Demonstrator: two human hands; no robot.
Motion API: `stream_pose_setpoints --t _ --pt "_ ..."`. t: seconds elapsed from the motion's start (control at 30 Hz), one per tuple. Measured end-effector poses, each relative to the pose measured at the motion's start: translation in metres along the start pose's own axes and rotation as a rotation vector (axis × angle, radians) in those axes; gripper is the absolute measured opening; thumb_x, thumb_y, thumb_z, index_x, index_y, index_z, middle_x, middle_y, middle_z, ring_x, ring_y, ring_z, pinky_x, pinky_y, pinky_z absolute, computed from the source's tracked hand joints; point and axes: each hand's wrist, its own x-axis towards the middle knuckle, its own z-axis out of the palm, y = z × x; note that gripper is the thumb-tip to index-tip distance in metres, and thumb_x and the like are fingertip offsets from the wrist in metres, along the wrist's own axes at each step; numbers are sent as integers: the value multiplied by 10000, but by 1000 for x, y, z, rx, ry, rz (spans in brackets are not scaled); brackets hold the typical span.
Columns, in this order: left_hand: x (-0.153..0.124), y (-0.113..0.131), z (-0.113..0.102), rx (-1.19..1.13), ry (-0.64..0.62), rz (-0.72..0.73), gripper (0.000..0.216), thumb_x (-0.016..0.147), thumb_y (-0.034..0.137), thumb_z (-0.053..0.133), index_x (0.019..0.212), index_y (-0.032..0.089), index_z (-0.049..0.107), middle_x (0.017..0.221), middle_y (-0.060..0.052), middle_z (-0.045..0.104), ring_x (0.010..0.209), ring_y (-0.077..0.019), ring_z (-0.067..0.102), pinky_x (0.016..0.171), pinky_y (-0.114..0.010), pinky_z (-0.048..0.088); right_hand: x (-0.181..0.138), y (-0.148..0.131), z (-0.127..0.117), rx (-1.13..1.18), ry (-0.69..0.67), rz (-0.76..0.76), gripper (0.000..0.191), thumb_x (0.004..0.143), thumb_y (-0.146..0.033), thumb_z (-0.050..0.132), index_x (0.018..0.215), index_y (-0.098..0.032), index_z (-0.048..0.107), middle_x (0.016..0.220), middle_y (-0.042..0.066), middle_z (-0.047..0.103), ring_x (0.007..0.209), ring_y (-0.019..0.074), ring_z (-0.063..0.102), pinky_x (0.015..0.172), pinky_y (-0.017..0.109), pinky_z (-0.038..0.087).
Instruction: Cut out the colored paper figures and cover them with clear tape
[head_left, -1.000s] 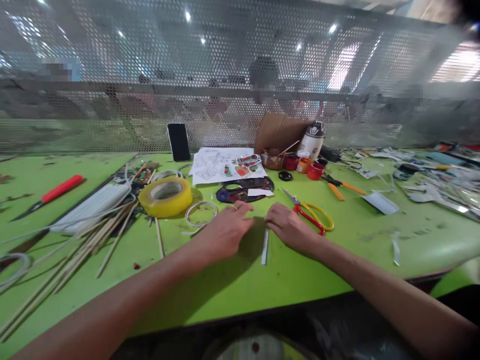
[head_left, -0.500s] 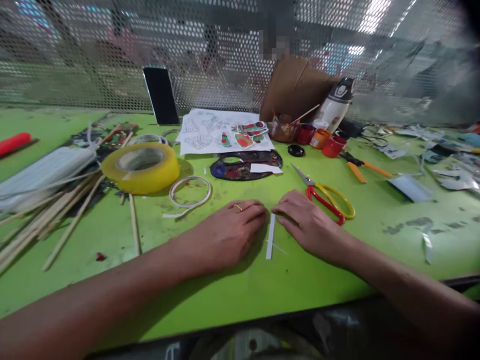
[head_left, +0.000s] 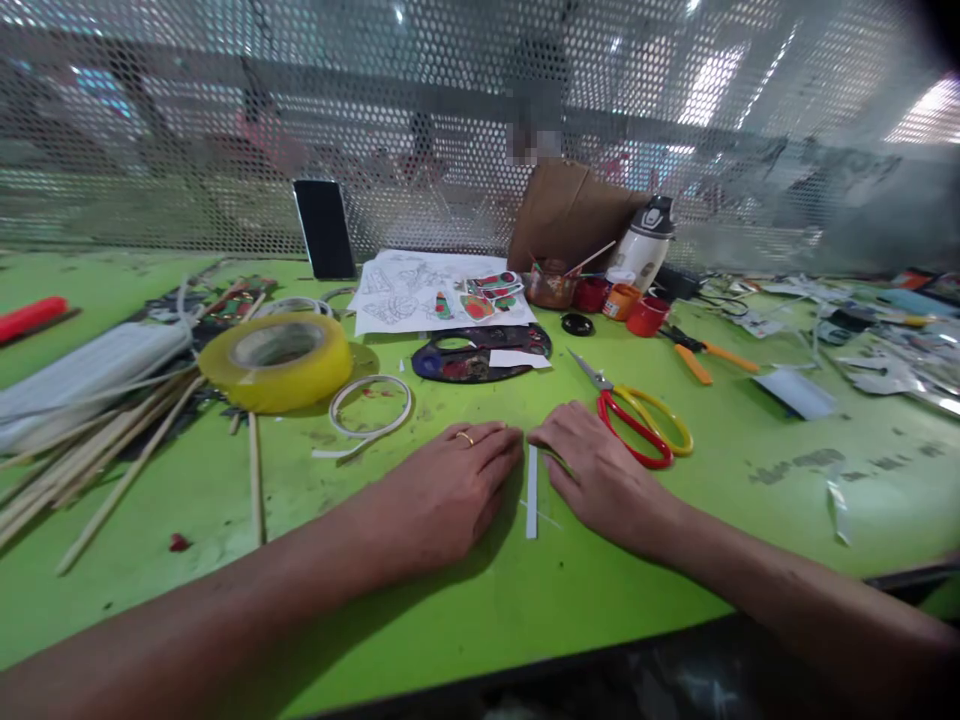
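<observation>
On the green table a narrow white paper strip lies lengthwise between my two hands. Curled and close to its far end, my right hand has its fingertips at the strip. My left hand, with a ring on one finger, rests just left of it, fingers bent and pressed together; what they may hold is hidden. Scissors with a red and a yellow handle lie beyond my right hand. A thin roll of white tape is near my left hand.
Yellow tape roll, wooden sticks and a white power strip lie left. Further back are a phone, drawings, a dark palette, paint pots and a bottle. Orange-handled pliers and paper scraps lie right.
The view has tilted up slightly, so the table things sit lower in the picture. Both hands keep nearly the same pose beside the paper strip.
</observation>
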Motion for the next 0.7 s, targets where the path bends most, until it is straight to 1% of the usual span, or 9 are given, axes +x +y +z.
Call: stream_pose_setpoints --t 0.2,0.33,0.4,0.47,0.53,0.63,0.7 --pt "0 -1 0 -30 16 -14 436 907 220 433 1315 75 485 1341 -182 537 1230 -286 501 1036 -458 405 0 0 1 34 24 8 148 912 -99 455 943 -140 594 878 100 551 859 251 486 789 433 448" --pt "0 0 -2 -55 -6 -31 451 902 232 443 1323 74 482 1349 -185 529 1248 -292 484 1038 -473 404 0 2 1 113 49 5 119 881 -81 486 895 -163 571 873 82 553 865 238 496 788 406 440" --pt "0 0 -3 -64 -7 -37 449 901 233 446 1320 79 487 1348 -180 532 1251 -289 482 1039 -472 402 1 3 0 187 72 51 114 846 -70 519 849 -181 543 845 58 551 827 219 504 743 372 445" --pt "-1 1 -3 -68 2 -39 442 902 231 445 1316 84 493 1346 -178 536 1251 -284 485 1039 -467 402 2 4 0 260 84 131 127 823 -74 549 805 -194 509 803 32 542 758 195 506 670 332 442" --pt "-1 1 -3 -66 3 -37 439 907 229 435 1318 85 492 1350 -176 533 1255 -281 482 1042 -462 397 2 4 0 298 83 177 119 827 -89 564 816 -194 508 798 24 540 734 183 510 643 316 438" --pt "-1 1 -3 -57 -2 -24 439 910 227 427 1318 80 490 1350 -170 535 1254 -279 479 1048 -451 390 3 5 2 281 78 131 107 860 -100 552 925 -185 549 854 40 560 810 198 526 710 335 449" --pt "-1 1 -3 -51 0 -13 432 907 221 431 1308 74 499 1342 -167 542 1242 -279 486 1045 -445 393 3 5 3 247 68 79 111 876 -95 539 940 -183 564 876 50 563 848 207 522 756 354 446"
